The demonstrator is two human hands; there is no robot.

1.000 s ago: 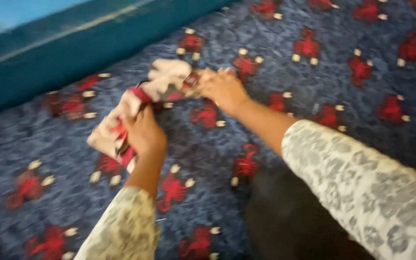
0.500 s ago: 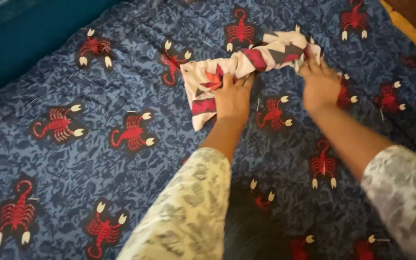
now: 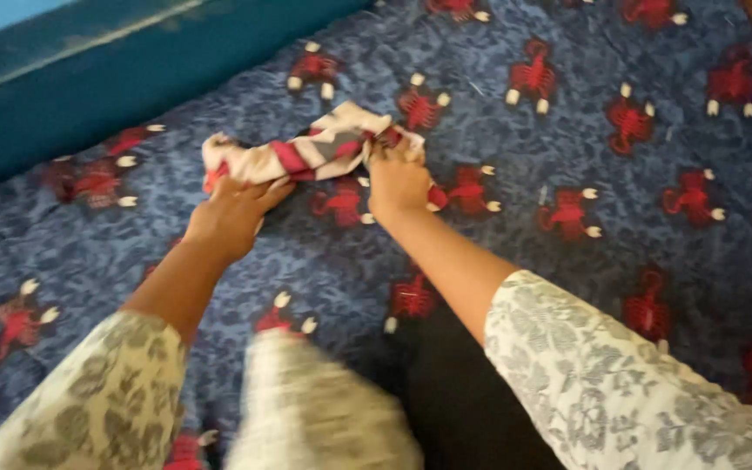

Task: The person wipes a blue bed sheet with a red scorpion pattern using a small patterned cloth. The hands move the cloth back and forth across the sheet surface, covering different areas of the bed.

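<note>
While the left hand [image 3: 235, 213] presses flat and the right hand [image 3: 398, 178] pinches the cloth [image 3: 306, 152], it lies bunched, half-folded on the bedspread [image 3: 567, 130].

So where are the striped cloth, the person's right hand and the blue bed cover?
striped cloth [image 3: 306, 155], head view, its bunched middle.
right hand [image 3: 396, 181], head view, its back.
blue bed cover [image 3: 567, 130], head view, a bare patch.

A bed covered by a blue patterned sheet [image 3: 567, 287] printed all over with red scorpion shapes carries a small bunched cloth [image 3: 306, 152], cream with red and dark stripes, lying directly on it near its upper middle, beside a teal edge [image 3: 132, 87].
</note>
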